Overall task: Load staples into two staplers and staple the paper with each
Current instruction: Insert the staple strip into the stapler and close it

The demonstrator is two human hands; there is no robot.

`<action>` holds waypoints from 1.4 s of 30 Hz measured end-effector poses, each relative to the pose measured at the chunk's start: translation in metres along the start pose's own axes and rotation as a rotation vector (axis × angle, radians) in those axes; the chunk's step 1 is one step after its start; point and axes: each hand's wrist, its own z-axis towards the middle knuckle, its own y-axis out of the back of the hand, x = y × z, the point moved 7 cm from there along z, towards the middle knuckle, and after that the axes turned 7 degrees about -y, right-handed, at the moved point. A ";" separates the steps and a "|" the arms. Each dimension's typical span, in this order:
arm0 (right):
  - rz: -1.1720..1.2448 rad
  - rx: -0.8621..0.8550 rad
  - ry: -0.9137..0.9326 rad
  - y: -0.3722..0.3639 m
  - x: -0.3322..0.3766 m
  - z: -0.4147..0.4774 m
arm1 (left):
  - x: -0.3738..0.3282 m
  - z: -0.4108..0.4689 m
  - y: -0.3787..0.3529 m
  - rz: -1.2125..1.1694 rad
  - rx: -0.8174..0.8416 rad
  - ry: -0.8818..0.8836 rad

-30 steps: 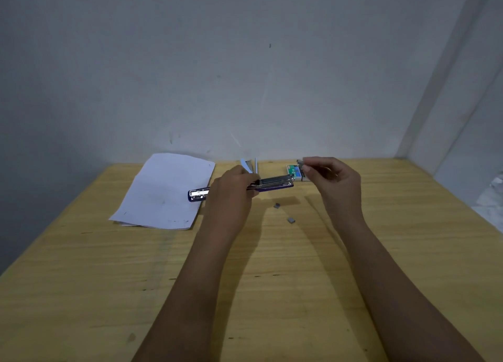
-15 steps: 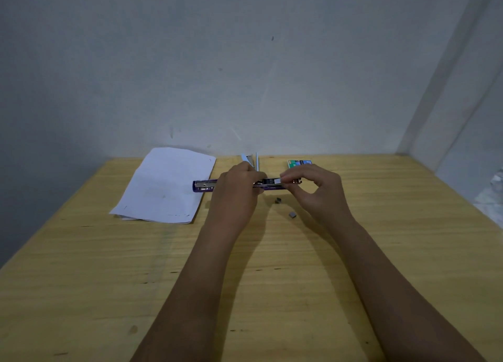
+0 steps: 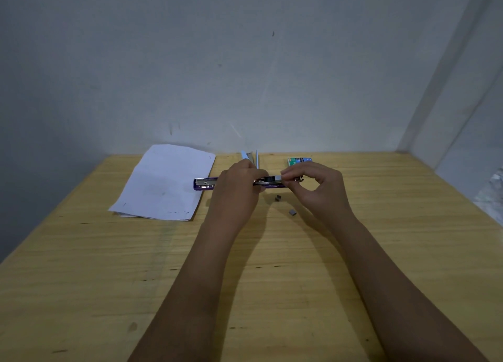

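**As the strip meets the channel, loading of the first stapler is under way**

Where a second ago the right hand [image 3: 321, 190] was raised off the far end of the purple stapler [image 3: 204, 183], close to the staple box [image 3: 299, 160], it has since dropped to the tool. It now pinches a short staple strip [image 3: 277, 178] between thumb and forefinger, right at the open magazine. Whether the strip is fully seated in the channel cannot be told. The stapler has also settled lower and more level. It lies crosswise in front of the person, over the far part of the table [image 3: 272, 280], its metal nose reaching over the near corner of the paper [image 3: 163, 182]. The left hand [image 3: 236, 187] is wrapped round the stapler's middle and steadies it.

By my reading, the fetch is done and the insert has begun. The strip has yet to slide home and the top to close, and nothing here has been stapled with this tool.

Two loose staple pieces [image 3: 278, 197] and [image 3: 292, 212] lie on the wood below the hands. A second stapler [image 3: 250, 157], pale and standing open, waits untouched behind the left hand near the wall, just beside the box.
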 end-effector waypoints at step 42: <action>0.237 -0.096 -0.322 0.014 -0.017 0.004 | 0.002 0.001 0.003 -0.138 -0.078 0.031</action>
